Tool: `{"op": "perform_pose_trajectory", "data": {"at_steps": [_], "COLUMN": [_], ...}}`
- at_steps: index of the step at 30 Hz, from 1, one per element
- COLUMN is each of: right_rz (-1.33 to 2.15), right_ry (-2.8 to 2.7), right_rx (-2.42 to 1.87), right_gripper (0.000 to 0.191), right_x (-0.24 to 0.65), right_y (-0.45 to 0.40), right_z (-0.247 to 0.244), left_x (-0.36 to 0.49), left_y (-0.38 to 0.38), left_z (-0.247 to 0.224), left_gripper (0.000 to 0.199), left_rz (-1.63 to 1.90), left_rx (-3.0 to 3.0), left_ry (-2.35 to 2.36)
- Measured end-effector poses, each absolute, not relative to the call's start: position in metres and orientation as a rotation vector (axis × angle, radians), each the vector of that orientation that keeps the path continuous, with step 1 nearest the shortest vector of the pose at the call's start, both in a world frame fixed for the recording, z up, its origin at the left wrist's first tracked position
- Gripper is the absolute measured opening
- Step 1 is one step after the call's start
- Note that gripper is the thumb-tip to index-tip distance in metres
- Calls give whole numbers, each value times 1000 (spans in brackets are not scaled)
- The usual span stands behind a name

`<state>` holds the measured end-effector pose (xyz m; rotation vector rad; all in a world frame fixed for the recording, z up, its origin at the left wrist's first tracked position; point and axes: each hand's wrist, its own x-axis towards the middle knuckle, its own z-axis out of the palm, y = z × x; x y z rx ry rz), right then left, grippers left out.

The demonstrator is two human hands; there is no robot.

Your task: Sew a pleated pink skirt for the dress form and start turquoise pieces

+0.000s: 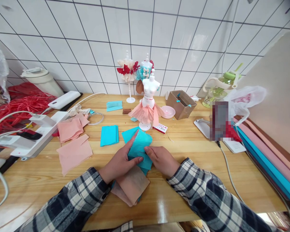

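A sheet of blue crepe paper [140, 145] is held between my two hands near the front of the table. My left hand [122, 161] grips its left side, thumb on top and fingers mostly behind it. With thumb and bent fingers, my right hand [162, 158] pinches the sheet's right edge. Beneath my left hand lie folded brown crepe paper pieces [132, 183]. Just behind the sheet stands a small white dress form [150, 91] wearing a peach paper skirt [145, 113]. A folded blue paper stack [109, 135] lies to the left.
Peach paper pieces [74, 151] and a white power strip [42, 132] with cables lie at left. Two decorated dress forms [127, 72] stand at the back. A pink bowl [168, 112], a cardboard box [182, 104] and a small staple box [159, 128] stand behind; paper rolls [268, 158] lie right.
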<state>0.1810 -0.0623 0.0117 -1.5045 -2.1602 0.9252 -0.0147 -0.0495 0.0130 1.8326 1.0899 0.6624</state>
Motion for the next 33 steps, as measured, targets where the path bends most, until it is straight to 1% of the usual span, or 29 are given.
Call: {"op": "perform_pose_trajectory", "data": {"at_steps": [21,33], "right_rz": [774,814], "right_ry": [-2277,-2272], "right_rx": [-1620,-1635], "right_gripper": [51,53], "right_x": [177,175], "right_y": [-62,-63], "right_z": [12,14], "left_x": [-11,-11], "left_y": [-52,-53], "left_z": [15,15], "left_gripper": [94,94], "left_rz": [622,598], "left_rx": [1877,1937], "left_ry": [1067,1073]}}
